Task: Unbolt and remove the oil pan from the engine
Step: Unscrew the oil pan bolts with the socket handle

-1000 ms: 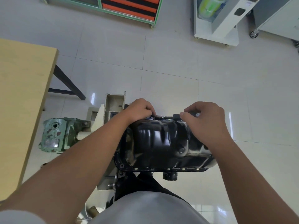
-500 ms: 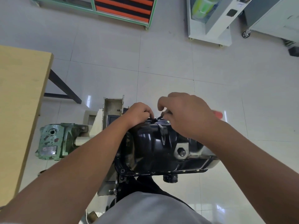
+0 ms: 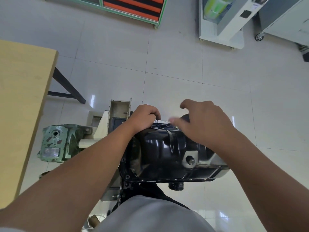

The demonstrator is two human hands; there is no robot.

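Observation:
The black oil pan [image 3: 160, 148] sits upside up on the engine in front of me, its bolted flange [image 3: 167, 179] running along the near edge. A hex drain plug [image 3: 190, 160] shows on its right side. My left hand [image 3: 144, 118] has its fingers curled over the pan's far left rim. Over the far right part of the pan hovers my right hand [image 3: 200, 121], fingers spread and loosely bent, the thumb blurred near a small bolt [image 3: 176, 126] on the far flange. What lies under either palm is hidden.
A green gearbox [image 3: 56, 143] of the engine stand sticks out to the left, with a cream bracket [image 3: 119, 108] behind it. A wooden table [image 3: 21, 97] fills the left side. A white cabinet [image 3: 222, 22] and a striped rack [image 3: 133, 5] stand on the tiled floor beyond.
My right hand moved from the far right rim toward the middle, then lifted and spread its fingers. My left hand stayed on the far left rim.

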